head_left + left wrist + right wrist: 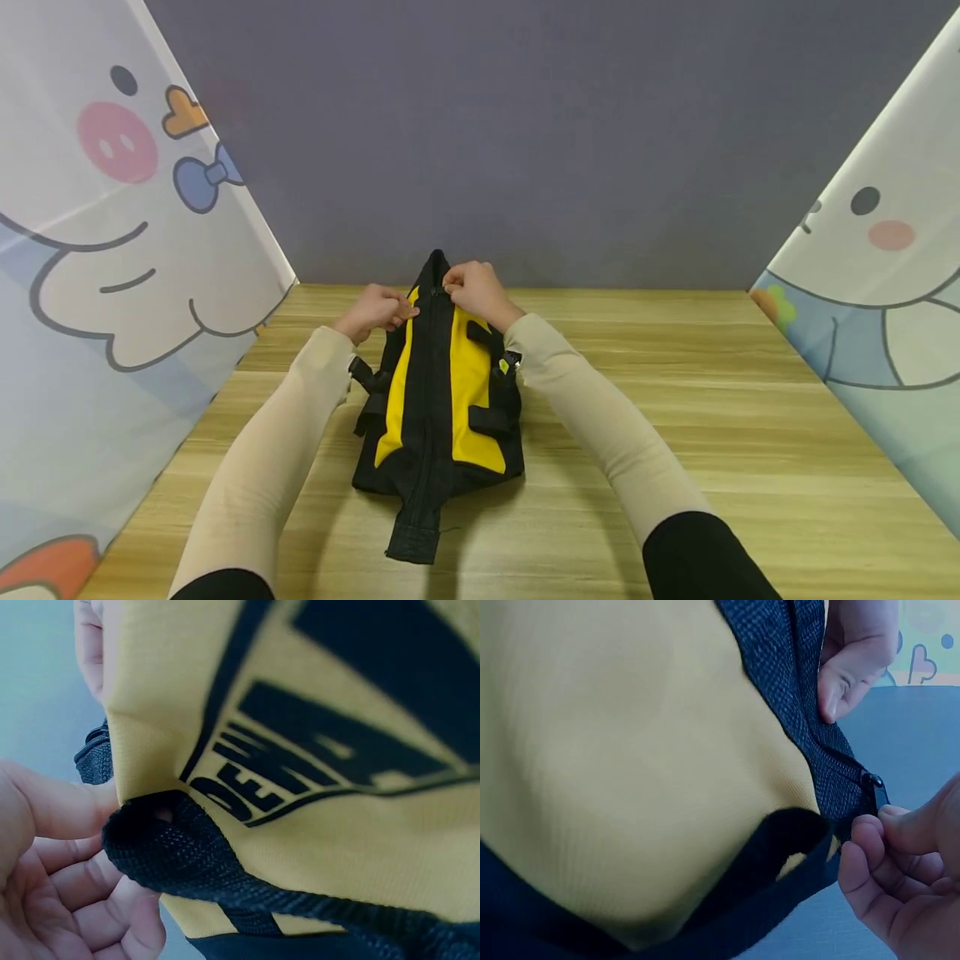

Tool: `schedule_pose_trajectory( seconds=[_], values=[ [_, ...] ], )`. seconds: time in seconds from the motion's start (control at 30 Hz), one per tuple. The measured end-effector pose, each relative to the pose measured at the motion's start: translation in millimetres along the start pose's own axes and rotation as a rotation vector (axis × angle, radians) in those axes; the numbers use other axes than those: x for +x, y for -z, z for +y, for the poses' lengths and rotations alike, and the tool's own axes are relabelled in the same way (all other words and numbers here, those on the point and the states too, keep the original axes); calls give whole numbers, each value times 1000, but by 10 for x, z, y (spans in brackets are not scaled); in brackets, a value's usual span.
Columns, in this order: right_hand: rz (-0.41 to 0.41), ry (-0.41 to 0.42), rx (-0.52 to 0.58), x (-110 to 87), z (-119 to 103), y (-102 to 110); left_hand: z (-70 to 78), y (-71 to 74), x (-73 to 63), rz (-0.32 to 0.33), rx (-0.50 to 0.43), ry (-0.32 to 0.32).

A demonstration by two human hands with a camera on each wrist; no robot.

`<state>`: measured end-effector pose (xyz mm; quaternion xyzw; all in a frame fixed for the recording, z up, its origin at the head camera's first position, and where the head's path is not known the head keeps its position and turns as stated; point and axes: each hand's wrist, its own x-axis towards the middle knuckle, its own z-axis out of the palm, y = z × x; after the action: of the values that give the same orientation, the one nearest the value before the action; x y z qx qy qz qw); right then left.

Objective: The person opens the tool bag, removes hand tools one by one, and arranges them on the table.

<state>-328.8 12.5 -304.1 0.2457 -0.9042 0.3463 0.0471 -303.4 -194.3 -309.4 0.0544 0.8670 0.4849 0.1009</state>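
Note:
A black and yellow tool bag [471, 375] stands on the table, a zipper [429, 375] running along its black top strip. Near the far end, my right hand [480, 292] pinches the zipper pull [880, 796] between thumb and fingers; the slider sits close to the strip's end in the right wrist view. On the bag's left side, my left hand [378, 310] grips the fabric edge by the top strip, thumb against the yellow cloth in the left wrist view. A black strap handle [180, 847] loops beside the left fingers, below dark printed lettering [262, 780].
The wood-grain table [675, 400] extends to both sides. A grey panel [525, 142] rises behind it, with cartoon-printed sheets at the left [172, 275] and right [885, 325]. The bag's near end tab [414, 542] sticks out toward me.

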Motion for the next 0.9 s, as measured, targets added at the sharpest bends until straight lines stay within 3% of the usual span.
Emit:
schedule_pose_trajectory(
  seconds=[0.27, 0.47, 0.63, 0.9],
  values=[
    [-131, 140, -130, -49, -19, -32, -64, 12, 62, 15, -23, 42],
    [-130, 141, -120, -63, -10, -33, -43, 9, 53, 4, -47, 36],
    [-176, 150, -145, -69, -16, -22, -40, 23, 51, -1, -47, 36],
    [-269, 271, -188, -92, -10, -11, -89, 24, 76, -11, -77, 44]
  ],
)
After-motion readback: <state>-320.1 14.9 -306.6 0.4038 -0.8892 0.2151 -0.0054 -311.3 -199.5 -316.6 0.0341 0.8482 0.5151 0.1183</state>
